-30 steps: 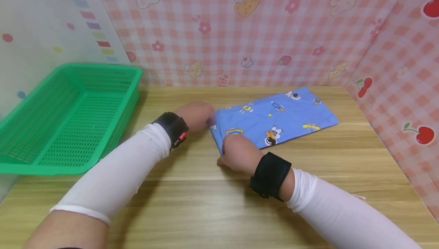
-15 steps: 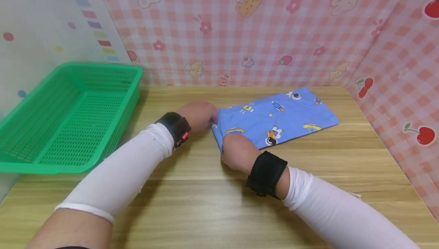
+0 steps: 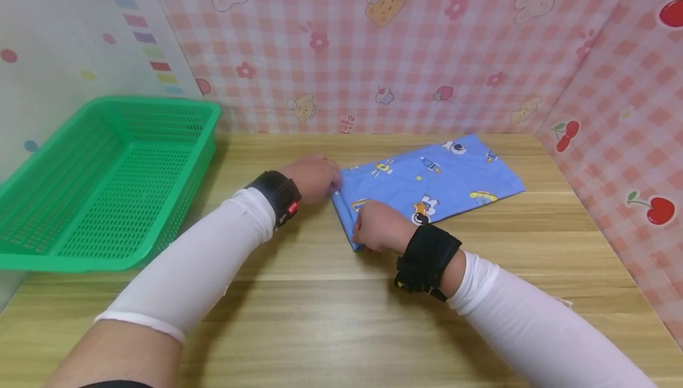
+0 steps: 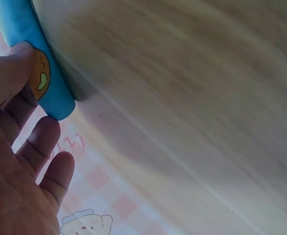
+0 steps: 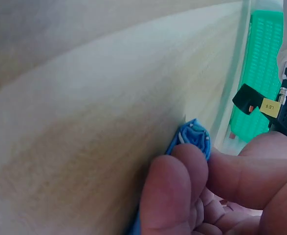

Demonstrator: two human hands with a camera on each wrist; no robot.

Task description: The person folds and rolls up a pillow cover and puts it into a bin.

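Note:
A blue cloth (image 3: 453,180) printed with astronauts and rockets lies flat on the wooden table, its left edge turned into a narrow roll (image 3: 345,217). At the roll's far end, my left hand (image 3: 312,177) pinches it. The left wrist view shows the thumb (image 4: 16,61) on top of the blue roll (image 4: 60,100) while two fingers stand off it. My right hand (image 3: 381,226) pinches the near end between thumb and fingers. Spiral layers show in the roll's end (image 5: 194,134) in the right wrist view. The fingers cover part of the roll.
To the left stands a green plastic basket (image 3: 144,257) with perforated walls, beside my left forearm. A pink checked wall (image 3: 427,61) borders the table (image 3: 320,328) at the back, and another with cherries (image 3: 613,139) on the right.
The cloth's left edge has become a thicker, clearer roll, shifted slightly right. Both hands have edged right with it, and the near end of the roll now shows beside my right hand.

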